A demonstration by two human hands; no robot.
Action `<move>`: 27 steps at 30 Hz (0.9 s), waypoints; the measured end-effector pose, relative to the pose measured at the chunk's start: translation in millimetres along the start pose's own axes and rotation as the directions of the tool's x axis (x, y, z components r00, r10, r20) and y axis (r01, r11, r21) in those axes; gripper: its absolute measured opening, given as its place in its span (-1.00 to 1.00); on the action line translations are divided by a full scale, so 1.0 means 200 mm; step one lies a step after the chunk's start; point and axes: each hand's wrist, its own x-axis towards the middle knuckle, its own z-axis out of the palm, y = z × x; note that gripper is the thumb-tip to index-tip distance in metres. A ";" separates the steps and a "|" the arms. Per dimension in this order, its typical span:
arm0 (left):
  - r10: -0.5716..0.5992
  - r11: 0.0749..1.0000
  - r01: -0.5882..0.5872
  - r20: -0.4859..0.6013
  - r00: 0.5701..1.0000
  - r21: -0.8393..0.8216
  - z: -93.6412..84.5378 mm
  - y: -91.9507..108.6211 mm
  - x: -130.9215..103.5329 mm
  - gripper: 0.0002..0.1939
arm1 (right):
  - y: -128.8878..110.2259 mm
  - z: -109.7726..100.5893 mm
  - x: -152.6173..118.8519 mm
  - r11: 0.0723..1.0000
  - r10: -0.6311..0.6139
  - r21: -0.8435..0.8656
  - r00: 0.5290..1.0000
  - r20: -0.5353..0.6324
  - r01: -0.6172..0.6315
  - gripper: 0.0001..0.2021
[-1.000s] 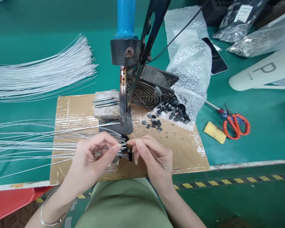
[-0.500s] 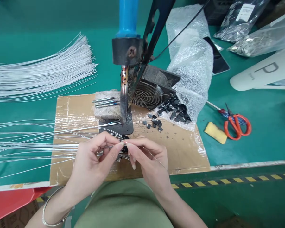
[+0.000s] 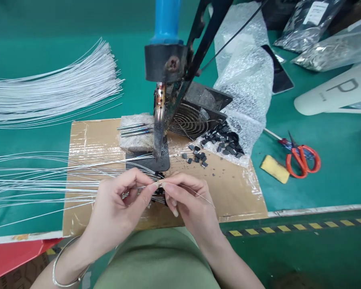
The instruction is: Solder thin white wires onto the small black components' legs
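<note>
My left hand (image 3: 120, 204) pinches a thin white wire between thumb and index finger, above the cardboard (image 3: 237, 192). Close against it, my right hand (image 3: 189, 196) pinches a fine strand that trails back over its palm side. The fingertips of both hands nearly touch, and any small part between them is too hidden to make out. White wires (image 3: 81, 184) run in from the left beneath my left hand, some ending near black connectors (image 3: 159, 175). A soldering iron (image 3: 159, 116) in a blue-handled holder points down just beyond my fingers.
Behind the iron sits a black fan (image 3: 189, 120). Small black parts (image 3: 224, 138) spill from bubble wrap (image 3: 243, 76). Orange scissors (image 3: 302, 160) and a yellow sponge (image 3: 275, 169) lie to the right. A wire bundle (image 3: 54, 94) rests at the far left.
My right hand has shifted slightly right, and its strand lies a little differently. The holder and the things on the right appear slightly further right. Both hands keep their pinch.
</note>
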 end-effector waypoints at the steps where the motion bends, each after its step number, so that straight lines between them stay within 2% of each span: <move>1: -0.003 1.000 0.003 0.004 1.000 0.001 0.00 0.00 0.00 -0.79 | -0.01 0.00 0.00 1.000 0.017 0.007 1.000 0.000 -0.017 -0.96; 6: -0.017 1.000 0.017 0.006 1.000 -0.007 0.00 0.00 0.01 -0.81 | -0.01 0.01 0.01 0.998 0.060 0.026 0.998 -0.004 -0.060 -0.95; 14: -0.014 0.999 0.012 -0.043 0.999 -0.040 0.02 0.00 -0.01 -0.81 | 0.00 0.01 0.01 0.997 0.055 0.050 0.998 -0.015 -0.054 -0.93; 23: 0.067 0.997 -0.070 -0.155 0.986 -0.018 0.07 -0.03 -0.02 -0.86 | 0.04 0.04 0.02 0.994 0.028 0.111 0.996 -0.079 -0.019 -0.94; 27: 0.069 0.996 -0.077 -0.166 0.984 -0.045 0.08 -0.04 -0.02 -0.86 | 0.06 0.04 0.01 0.992 0.005 0.123 0.996 -0.088 0.006 -0.95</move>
